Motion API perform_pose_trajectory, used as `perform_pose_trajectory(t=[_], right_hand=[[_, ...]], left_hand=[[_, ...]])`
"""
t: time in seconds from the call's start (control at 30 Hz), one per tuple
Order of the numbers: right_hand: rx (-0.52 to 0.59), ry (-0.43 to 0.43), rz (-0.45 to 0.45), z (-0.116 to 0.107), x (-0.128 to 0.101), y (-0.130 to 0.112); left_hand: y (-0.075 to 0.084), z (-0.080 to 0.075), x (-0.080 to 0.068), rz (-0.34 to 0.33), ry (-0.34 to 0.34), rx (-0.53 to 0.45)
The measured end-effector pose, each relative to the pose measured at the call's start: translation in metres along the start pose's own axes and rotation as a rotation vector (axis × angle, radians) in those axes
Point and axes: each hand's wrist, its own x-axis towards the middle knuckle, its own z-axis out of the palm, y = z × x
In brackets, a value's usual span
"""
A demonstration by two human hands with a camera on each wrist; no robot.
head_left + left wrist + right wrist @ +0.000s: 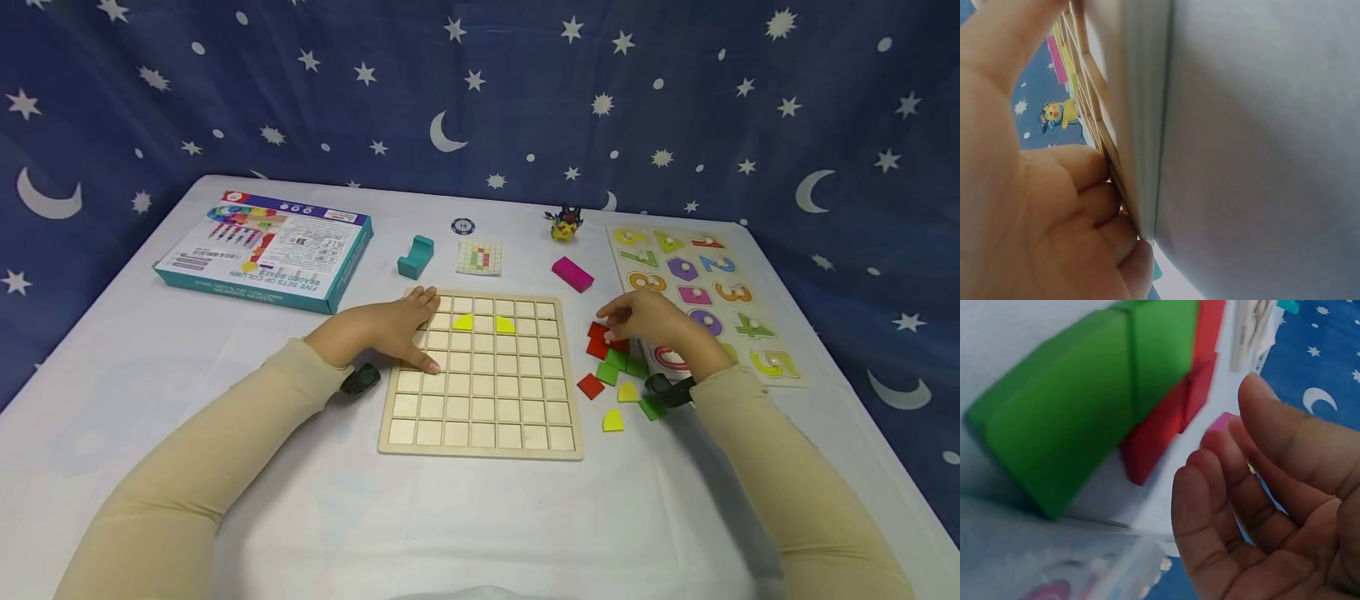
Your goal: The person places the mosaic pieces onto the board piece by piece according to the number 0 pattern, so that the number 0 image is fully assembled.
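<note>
A square wooden grid board (471, 408) lies on the table, with two yellow quarter-round tiles (505, 324) in its upper cells. My left hand (393, 329) rests spread on the board's left edge; the left wrist view shows its fingers along the rim. To the board's right, my right hand (652, 321) hovers over a loose pile of red tiles (597, 347) and green tiles (607, 373). In the right wrist view its fingers bend loosely, thumb apart, with nothing visible between them. Two more yellow tiles (613, 420) lie nearer me.
Behind the board are a teal curved block (416, 257), a small pattern card (479, 258), a poker chip (462, 226), a magenta block (572, 274) and a toy figure (565, 224). A boxed set (262, 250) lies left, a number puzzle board (720, 292) right.
</note>
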Motion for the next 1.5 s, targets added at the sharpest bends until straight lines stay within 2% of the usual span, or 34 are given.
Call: perform_pose_trajectory(t=[0.43, 0.6, 0.8, 1.03, 1.5], right_hand=[[0.002, -0.037, 0.043, 0.011, 0.016, 0.001], [-0.005, -0.030, 0.022, 0.012, 0.018, -0.003], [0.004, 0.017, -0.014, 0.009, 0.021, -0.010], [0.039, 0.049, -0.077, 0.007, 0.022, -0.030], [0.055, -0.001, -0.140, 0.024, 0.042, -0.076]], left_hand=[[-0.003, 0.003, 0.000, 0.009, 0.011, 0.008], [-0.003, 0.002, 0.000, 0.000, 0.008, 0.008], [-0.004, 0.001, 0.000, 0.007, 0.011, 0.017], [-0.005, 0.000, 0.000, 0.010, 0.017, 0.016], [-0.002, 0.001, 0.001, -0.009, -0.001, 0.013]])
